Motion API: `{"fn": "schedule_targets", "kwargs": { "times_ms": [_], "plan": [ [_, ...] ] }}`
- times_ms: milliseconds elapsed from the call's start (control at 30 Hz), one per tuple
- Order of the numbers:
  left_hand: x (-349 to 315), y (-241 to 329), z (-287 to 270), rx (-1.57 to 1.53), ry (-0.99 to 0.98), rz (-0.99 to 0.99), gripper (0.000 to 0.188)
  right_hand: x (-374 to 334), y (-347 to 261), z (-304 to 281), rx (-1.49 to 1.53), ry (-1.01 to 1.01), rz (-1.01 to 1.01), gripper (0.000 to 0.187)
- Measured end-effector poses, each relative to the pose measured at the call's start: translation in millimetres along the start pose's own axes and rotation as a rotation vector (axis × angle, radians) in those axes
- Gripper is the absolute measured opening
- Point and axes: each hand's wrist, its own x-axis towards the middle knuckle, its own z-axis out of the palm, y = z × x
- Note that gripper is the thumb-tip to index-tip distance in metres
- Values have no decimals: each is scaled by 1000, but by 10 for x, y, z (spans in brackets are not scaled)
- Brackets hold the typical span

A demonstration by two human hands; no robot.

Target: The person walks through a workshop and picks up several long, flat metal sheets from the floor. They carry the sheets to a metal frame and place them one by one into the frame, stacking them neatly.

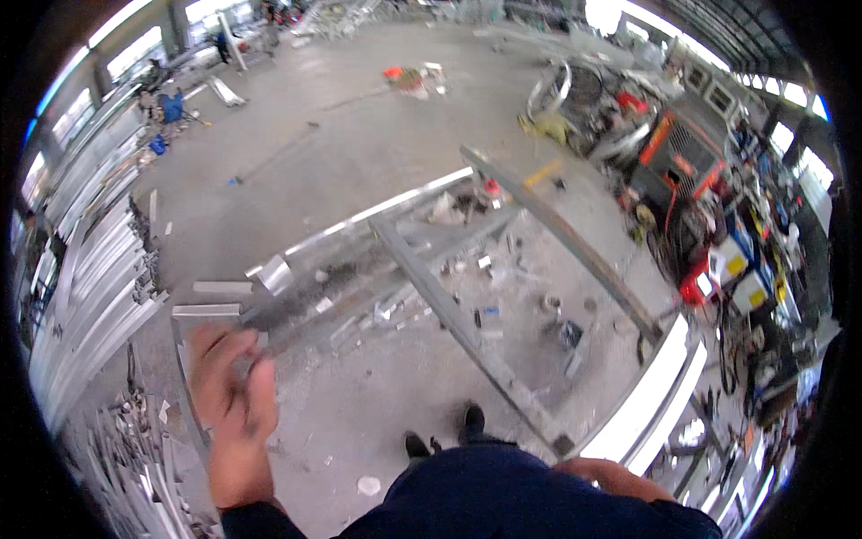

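Observation:
My left hand (pixel 232 382) is raised at the left, smeared by motion. Its fingers are loosely bent, with a gap between them and the thumb, and nothing shows in its grip. Just beyond its fingertips lie two short pale metal bars, a nearer bar (pixel 206 311) and a farther bar (pixel 223 287). A bent silver piece (pixel 275 275) is beside them, at the end of a long bright metal strip (pixel 377 210). My right forearm (pixel 620 478) crosses close to my body at the lower right; the fingers of that hand are hidden behind my dark blue clothing.
A grey metal frame's crossbar (pixel 467 332) and outer bar (pixel 566 234) span the floor, with scraps beneath. White profiles (pixel 642 400) lie at the right. Stacked silver profiles (pixel 99 305) line the left. An orange-and-grey machine (pixel 680 160) and clutter stand at the far right.

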Motion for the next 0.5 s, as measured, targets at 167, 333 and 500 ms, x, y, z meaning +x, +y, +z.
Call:
{"fn": "schedule_targets", "kwargs": {
  "times_ms": [167, 333, 500],
  "plan": [
    [-1040, -335, 797, -304, -464, -642, 15, 318, -185, 185, -67, 332, -31, 60],
    [-942, 9, 1168, -513, -743, -592, 21, -179, -792, 41, 251, 361, -81, 57],
    [-734, 82, 1514, -537, -710, -626, 25, 339, -604, -468, -234, 634, -314, 57]
  ]
}}
